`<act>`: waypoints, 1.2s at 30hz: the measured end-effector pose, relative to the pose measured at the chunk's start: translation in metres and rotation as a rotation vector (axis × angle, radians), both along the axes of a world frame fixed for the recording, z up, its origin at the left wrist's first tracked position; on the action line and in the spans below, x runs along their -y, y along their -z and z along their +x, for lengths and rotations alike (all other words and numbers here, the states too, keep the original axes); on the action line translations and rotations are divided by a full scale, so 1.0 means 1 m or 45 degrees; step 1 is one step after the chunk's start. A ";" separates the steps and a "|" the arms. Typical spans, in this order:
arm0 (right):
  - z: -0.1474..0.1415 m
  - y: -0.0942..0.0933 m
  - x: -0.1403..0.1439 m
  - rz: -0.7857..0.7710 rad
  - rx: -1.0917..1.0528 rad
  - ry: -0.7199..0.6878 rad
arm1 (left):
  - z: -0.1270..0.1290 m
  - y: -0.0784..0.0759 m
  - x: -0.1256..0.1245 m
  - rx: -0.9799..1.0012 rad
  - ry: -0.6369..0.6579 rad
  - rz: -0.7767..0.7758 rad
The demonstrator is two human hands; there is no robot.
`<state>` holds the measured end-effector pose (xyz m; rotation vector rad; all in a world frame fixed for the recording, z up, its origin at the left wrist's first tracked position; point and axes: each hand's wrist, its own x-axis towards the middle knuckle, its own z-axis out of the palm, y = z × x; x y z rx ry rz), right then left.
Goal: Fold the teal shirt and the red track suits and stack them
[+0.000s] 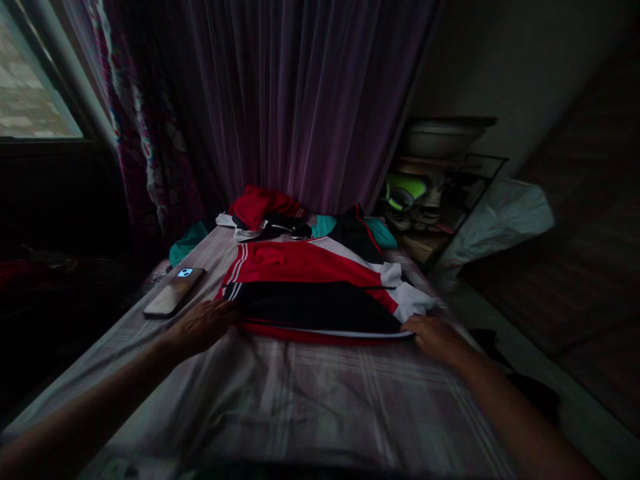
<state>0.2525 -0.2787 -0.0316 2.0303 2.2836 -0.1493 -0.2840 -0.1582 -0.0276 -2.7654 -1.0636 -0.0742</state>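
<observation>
A red, black and white jacket (300, 263) lies flat on the bed, with a black part folded over along its near side. White double stripes run across its left end, and white cloth bunches at its right end. My left hand (206, 325) is closed on the near left corner, its fingertips partly hidden against the cloth. At the near right corner, my right hand (433, 337) pinches the edge between thumb and fingers. Between the two hands, the near edge shows a thin white line with red cloth below it.
A phone (175, 293) lies face down left of the jacket on the checked bedsheet (330, 400). Behind are a red garment (263, 205) and teal cloth (324, 225). Purple curtains (300, 100) hang at the back. Right of the bed stand a shoe rack (430, 243) and a pale plastic bag (505, 217).
</observation>
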 end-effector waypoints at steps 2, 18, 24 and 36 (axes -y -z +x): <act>-0.004 -0.003 0.009 -0.099 -0.040 0.016 | -0.006 0.001 0.010 0.051 -0.003 -0.071; -0.072 0.015 -0.101 0.400 -0.157 0.395 | 0.025 -0.016 -0.057 0.118 -0.513 -0.136; -0.074 0.033 -0.115 0.515 -0.175 0.382 | 0.018 -0.008 -0.059 0.170 -0.603 -0.158; -0.121 0.037 -0.071 0.363 -0.254 -0.143 | 0.083 0.029 -0.021 0.239 -0.338 -0.045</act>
